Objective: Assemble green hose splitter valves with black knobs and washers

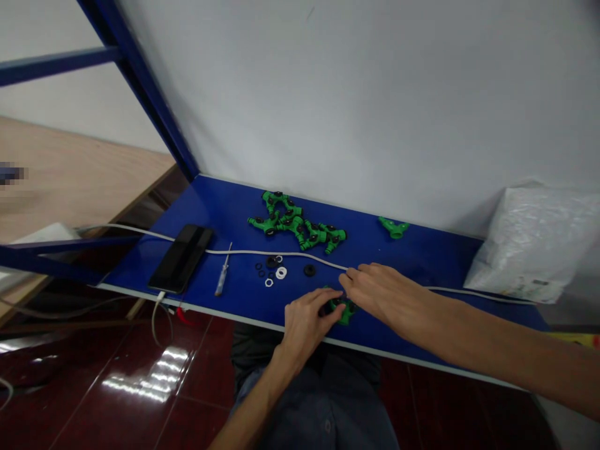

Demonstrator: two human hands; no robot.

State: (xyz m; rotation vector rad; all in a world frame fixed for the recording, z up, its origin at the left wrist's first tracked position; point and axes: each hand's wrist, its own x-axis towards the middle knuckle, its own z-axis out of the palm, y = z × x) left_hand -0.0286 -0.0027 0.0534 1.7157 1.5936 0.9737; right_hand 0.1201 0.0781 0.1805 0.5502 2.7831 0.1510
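Near the front edge of the blue shelf, a green Y-shaped hose splitter (pixel 345 312) sits between my two hands, partly hidden by fingers. My left hand (pixel 304 317) is closed around its left side, thumb and fingertips pinching it. My right hand (pixel 375 289) comes in from the right with its fingers bent down and closed onto the same splitter. Just beyond them lies a black ring (pixel 310 270). Left of that are white washers (pixel 280 273) and several small black rings (pixel 261 274). Further back, several green splitters with black valves (pixel 291 226) lie in a cluster.
A lone green Y-piece (pixel 394 227) lies near the wall. A screwdriver (pixel 222 275) and a black phone (pixel 182 257) are at left. A white cable (pixel 262 252) crosses the blue shelf (pixel 225 200). A white plastic bag (pixel 534 244) stands at right; a blue frame post (pixel 150 87) rises at left.
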